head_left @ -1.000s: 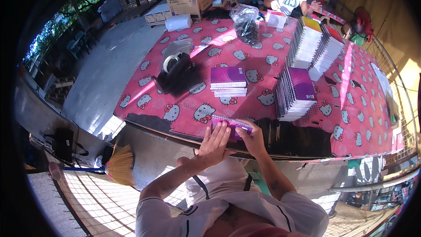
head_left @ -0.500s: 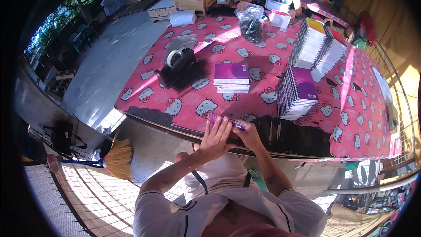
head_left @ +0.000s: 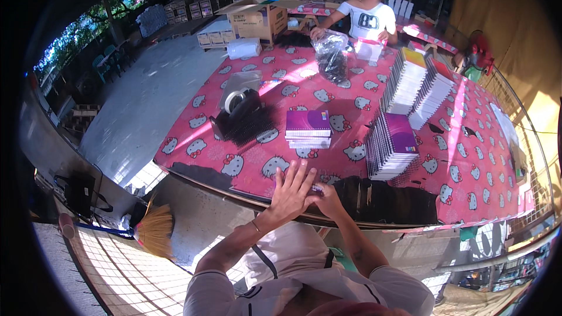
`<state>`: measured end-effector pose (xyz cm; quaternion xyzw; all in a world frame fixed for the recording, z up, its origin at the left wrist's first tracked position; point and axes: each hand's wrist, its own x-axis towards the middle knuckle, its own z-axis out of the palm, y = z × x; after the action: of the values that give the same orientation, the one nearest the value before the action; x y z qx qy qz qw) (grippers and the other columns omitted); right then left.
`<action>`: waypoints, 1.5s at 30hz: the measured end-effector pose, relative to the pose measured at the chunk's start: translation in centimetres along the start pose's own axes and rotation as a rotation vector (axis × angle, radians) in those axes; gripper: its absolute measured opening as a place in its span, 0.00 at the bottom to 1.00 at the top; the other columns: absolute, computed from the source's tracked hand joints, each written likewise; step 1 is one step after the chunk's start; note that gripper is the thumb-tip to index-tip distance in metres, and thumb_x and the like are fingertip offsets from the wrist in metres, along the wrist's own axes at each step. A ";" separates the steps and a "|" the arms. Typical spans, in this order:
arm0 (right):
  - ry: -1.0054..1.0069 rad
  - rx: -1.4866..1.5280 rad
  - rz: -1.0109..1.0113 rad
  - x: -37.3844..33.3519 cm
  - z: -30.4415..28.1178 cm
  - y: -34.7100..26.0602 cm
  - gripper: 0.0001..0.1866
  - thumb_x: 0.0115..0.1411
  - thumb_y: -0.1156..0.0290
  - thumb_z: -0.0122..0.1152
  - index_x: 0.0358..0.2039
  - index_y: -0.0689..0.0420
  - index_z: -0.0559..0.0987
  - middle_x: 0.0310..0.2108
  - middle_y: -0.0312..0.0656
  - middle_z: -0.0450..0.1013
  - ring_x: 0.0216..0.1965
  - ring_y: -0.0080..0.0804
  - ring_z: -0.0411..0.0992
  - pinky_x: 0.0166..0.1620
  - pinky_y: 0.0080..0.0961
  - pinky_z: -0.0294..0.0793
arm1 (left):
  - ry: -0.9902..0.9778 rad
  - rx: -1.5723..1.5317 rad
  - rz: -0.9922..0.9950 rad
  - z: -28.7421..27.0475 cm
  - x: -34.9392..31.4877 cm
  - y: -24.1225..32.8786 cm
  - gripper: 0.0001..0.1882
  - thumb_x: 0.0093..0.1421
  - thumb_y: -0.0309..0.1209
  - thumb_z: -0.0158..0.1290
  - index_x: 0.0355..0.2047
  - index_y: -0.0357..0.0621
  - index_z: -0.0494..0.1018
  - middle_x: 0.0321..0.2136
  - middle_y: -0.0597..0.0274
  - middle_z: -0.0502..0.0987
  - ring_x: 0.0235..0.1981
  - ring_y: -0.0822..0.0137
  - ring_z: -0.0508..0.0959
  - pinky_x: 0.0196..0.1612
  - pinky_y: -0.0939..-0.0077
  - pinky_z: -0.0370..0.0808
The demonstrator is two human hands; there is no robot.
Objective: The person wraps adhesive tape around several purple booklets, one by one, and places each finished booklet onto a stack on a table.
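Hands meeting at table [head_left: 246, 178] edge: left hand [head_left: 291, 190] spreading flat, hiding whatever right hand [head_left: 326, 198] is pinching; grip unclear

purple notebook [head_left: 317, 188] mostly hidden under left hand [head_left: 291, 190], right hand [head_left: 328, 199] fingers partly covered, far worker's face blurred

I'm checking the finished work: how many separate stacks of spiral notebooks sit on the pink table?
4: a short purple-topped stack at the centre, a taller purple-topped stack right of it, and two tall leaning stacks behind. Others may be hidden at the far end.
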<state>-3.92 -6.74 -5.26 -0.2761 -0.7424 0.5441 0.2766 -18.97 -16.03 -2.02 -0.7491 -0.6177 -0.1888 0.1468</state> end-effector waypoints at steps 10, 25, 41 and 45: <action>0.039 -0.084 -0.118 0.2 0.3 -1.2 0.10 0.57 0.74 0.62 0.40 0.62 0.78 0.28 0.50 0.77 0.29 0.34 0.77 0.36 0.30 0.75 | 0.106 -0.234 0.065 -2.5 1.5 -1.7 0.20 0.58 0.36 0.58 0.50 0.48 0.74 0.47 0.61 0.76 0.54 0.60 0.72 0.65 0.32 0.47; 0.178 -0.142 -0.208 -2.0 -2.0 -4.6 0.22 0.53 0.69 0.71 0.48 0.60 0.78 0.40 0.45 0.78 0.40 0.32 0.78 0.44 0.28 0.75 | 0.223 -0.335 -0.021 -3.1 1.8 -0.9 0.12 0.56 0.31 0.61 0.41 0.48 0.78 0.33 0.65 0.81 0.37 0.62 0.80 0.64 0.45 0.57; 0.128 -0.034 -0.048 -1.9 -3.3 -4.7 0.14 0.59 0.74 0.65 0.44 0.64 0.79 0.34 0.45 0.81 0.34 0.23 0.79 0.40 0.22 0.78 | 0.153 -0.337 -0.026 -3.9 2.7 -0.3 0.12 0.56 0.29 0.61 0.42 0.45 0.76 0.36 0.62 0.79 0.38 0.59 0.78 0.55 0.54 0.65; 0.155 -0.009 -0.075 -1.8 -3.3 -4.3 0.14 0.59 0.74 0.65 0.45 0.64 0.79 0.35 0.44 0.81 0.36 0.23 0.78 0.42 0.22 0.77 | 0.096 -0.306 -0.081 -4.0 2.9 -0.2 0.08 0.58 0.29 0.59 0.39 0.46 0.77 0.32 0.62 0.81 0.36 0.60 0.79 0.54 0.57 0.64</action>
<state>-0.83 -6.92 -0.53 -0.2904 -0.7310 0.5071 0.3523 -19.14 -15.26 2.87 -0.7275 -0.6037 -0.3219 0.0525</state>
